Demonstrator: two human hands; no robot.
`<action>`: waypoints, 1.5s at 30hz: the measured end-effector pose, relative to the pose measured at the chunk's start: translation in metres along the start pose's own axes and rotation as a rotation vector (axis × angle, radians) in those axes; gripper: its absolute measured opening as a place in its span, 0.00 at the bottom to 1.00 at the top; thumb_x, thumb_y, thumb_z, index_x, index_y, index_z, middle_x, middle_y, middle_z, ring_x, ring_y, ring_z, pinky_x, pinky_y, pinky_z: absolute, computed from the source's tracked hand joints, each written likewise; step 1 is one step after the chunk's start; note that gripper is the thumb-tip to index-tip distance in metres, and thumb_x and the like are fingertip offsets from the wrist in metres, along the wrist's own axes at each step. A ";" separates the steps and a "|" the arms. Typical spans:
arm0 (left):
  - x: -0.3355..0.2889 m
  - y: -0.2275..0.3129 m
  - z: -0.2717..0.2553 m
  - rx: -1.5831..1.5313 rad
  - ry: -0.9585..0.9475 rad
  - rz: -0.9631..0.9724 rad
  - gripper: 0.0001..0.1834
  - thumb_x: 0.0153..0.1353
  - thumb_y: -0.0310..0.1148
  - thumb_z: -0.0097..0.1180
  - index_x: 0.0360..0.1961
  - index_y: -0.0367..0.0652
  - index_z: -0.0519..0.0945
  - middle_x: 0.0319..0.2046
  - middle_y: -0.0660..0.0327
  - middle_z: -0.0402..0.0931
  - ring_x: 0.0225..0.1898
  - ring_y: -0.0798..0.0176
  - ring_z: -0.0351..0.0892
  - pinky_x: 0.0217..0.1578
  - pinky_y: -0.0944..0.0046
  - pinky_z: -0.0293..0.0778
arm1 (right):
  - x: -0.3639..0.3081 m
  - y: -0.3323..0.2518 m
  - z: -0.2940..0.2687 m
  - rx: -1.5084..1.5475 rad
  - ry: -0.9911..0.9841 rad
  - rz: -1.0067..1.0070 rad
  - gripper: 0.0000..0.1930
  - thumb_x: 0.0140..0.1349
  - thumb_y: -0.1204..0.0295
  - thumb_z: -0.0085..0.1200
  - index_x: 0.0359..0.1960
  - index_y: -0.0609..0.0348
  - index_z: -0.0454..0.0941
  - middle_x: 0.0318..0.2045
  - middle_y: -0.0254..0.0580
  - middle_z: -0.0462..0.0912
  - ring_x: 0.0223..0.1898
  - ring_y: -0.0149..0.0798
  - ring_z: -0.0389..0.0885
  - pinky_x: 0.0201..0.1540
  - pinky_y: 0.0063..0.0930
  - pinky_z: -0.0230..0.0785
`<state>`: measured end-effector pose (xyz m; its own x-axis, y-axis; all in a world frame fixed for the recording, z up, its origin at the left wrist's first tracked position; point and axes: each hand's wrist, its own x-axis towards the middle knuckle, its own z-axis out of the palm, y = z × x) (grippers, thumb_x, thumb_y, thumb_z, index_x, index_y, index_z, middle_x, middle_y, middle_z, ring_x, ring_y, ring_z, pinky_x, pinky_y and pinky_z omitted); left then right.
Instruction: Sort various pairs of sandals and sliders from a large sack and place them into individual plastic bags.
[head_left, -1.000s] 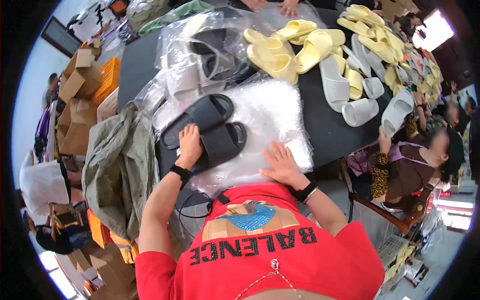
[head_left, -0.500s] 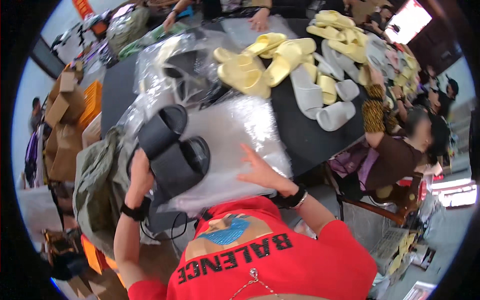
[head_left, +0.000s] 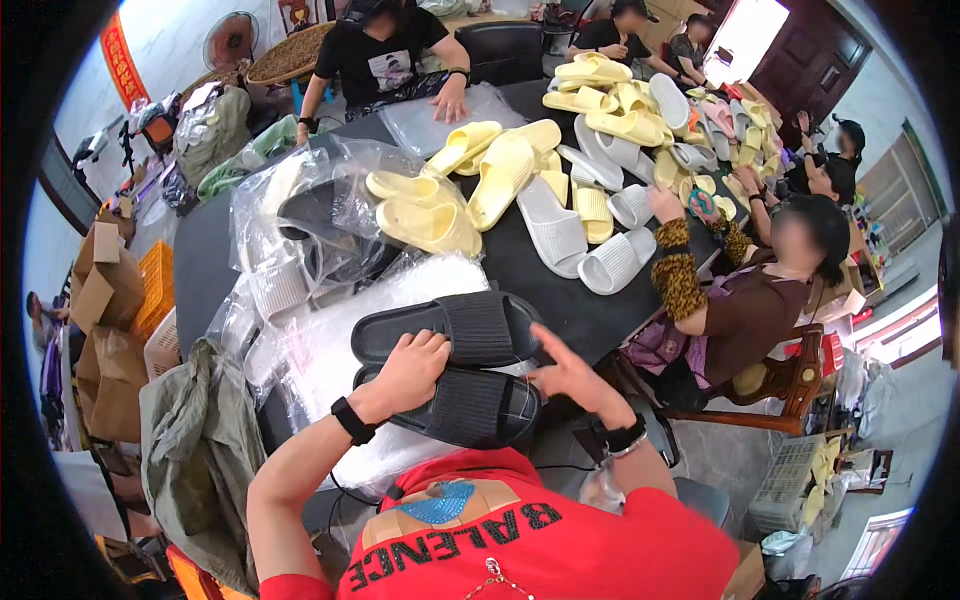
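A pair of black slippers [head_left: 482, 408] lies side by side, toe openings to the right, over a stack of clear plastic bags [head_left: 312, 345] in front of me. My left hand [head_left: 415, 368] is closed on the pair where the two inner edges meet. Beside the open ends of the slippers, my right hand [head_left: 578, 378] has its fingers spread and grips nothing; whether its fingertips touch them I cannot tell. Beyond the stack, filled clear bags [head_left: 262, 215] hold black and grey slippers.
Yellow slippers [head_left: 502, 178] and grey slippers [head_left: 552, 228] are heaped across the black table [head_left: 600, 325]. A co-worker [head_left: 760, 305] sits at the right edge; another person [head_left: 385, 62] is at the far side. Grey-green cloth [head_left: 195, 440] hangs at left near cardboard boxes [head_left: 98, 275].
The black slippers have moved right and turned from upright-tilted to lying with toes rightward. My left hand has shifted from their outer left side onto their middle. My right hand has moved right.
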<state>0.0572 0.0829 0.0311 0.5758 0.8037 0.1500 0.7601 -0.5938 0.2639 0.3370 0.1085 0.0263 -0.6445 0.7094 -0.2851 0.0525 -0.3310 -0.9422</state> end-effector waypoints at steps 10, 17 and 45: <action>0.018 0.000 -0.020 -0.239 0.428 -0.176 0.21 0.45 0.25 0.59 0.44 0.43 0.72 0.51 0.50 0.65 0.53 0.46 0.63 0.50 0.54 0.61 | 0.022 0.011 0.000 -0.160 0.345 -0.243 0.31 0.44 0.81 0.58 0.52 0.60 0.59 0.49 0.40 0.67 0.52 0.36 0.64 0.54 0.31 0.58; -0.040 -0.031 -0.024 -0.463 0.458 -0.458 0.13 0.50 0.22 0.56 0.39 0.39 0.74 0.40 0.53 0.73 0.42 0.51 0.73 0.41 0.59 0.69 | 0.084 -0.073 -0.081 0.046 0.692 -0.297 0.50 0.52 0.64 0.60 0.66 0.54 0.30 0.60 0.54 0.54 0.56 0.46 0.61 0.54 0.36 0.58; -0.231 -0.014 0.123 -0.263 0.388 -1.195 0.40 0.57 0.51 0.48 0.66 0.51 0.46 0.62 0.41 0.48 0.61 0.38 0.52 0.56 0.44 0.56 | 0.121 0.086 0.006 -1.145 0.273 -0.399 0.26 0.47 0.75 0.56 0.51 0.65 0.68 0.52 0.54 0.67 0.52 0.52 0.66 0.55 0.40 0.57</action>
<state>-0.0496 -0.0987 -0.1248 -0.5780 0.8142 -0.0541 0.6339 0.4898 0.5986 0.2593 0.1624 -0.0887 -0.5962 0.7870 0.1587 0.6125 0.5737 -0.5438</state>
